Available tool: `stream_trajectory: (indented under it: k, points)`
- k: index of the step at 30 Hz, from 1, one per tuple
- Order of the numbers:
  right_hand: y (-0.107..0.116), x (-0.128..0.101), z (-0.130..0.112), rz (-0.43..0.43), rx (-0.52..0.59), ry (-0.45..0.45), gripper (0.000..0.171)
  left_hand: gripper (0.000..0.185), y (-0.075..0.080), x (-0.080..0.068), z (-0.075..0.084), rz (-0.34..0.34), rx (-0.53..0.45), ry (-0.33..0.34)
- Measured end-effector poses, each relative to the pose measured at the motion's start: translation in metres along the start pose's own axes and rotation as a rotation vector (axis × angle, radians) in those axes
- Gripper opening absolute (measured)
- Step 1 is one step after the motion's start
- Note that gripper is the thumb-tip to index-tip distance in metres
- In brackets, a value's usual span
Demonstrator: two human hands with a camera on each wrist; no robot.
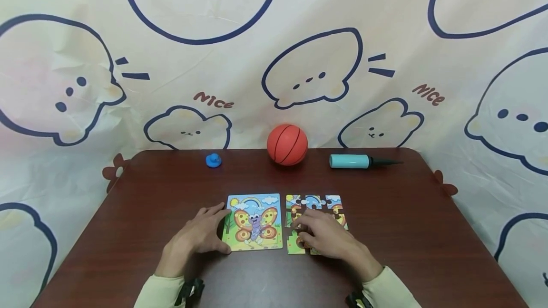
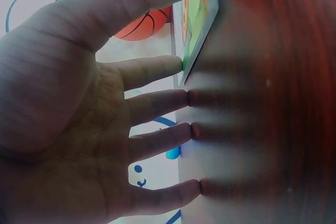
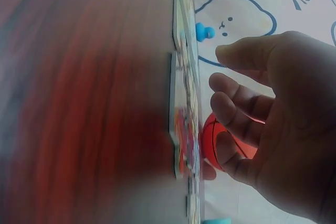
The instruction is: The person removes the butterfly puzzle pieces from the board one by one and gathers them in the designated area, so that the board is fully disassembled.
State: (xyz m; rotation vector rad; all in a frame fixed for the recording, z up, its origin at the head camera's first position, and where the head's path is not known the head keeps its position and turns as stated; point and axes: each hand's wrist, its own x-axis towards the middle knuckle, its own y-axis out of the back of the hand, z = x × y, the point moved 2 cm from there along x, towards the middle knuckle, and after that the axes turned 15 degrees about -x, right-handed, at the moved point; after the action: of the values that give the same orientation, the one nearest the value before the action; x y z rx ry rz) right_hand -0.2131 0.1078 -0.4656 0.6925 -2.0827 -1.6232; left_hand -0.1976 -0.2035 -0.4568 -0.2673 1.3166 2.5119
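A finished butterfly puzzle board point(image 1: 254, 222) lies on the dark wooden table point(image 1: 150, 203). Just right of it lies a group of loose butterfly puzzle pieces point(image 1: 314, 203). My left hand point(image 1: 216, 229) rests flat beside the board's left edge. Its straight fingers point(image 2: 157, 108) touch the table, and the index tip and thumb are against the board point(image 2: 202, 19). My right hand point(image 1: 312, 234) covers the lower pieces. From the right wrist its fingers point(image 3: 236, 114) hang loosely curled over the pieces point(image 3: 184, 103), gripping none that I can see.
Along the table's back edge stand a small blue toy point(image 1: 213, 160), an orange basketball point(image 1: 287, 144) and a teal hand pump point(image 1: 355, 161). A cartoon-printed cloth point(image 1: 274, 61) hangs behind the table.
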Motion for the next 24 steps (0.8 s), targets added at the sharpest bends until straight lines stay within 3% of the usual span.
stream_trajectory:
  k: [15,24]
  points:
    - [-0.01,0.019,-0.029,-0.071,-0.081,0.051,0.03,0.098,0.0,0.003,-0.003,-0.01,-0.007,-0.005]
    - [-0.015,0.032,-0.044,-0.057,-0.129,0.109,0.035,0.097,-0.001,0.002,-0.002,-0.011,-0.013,0.002]
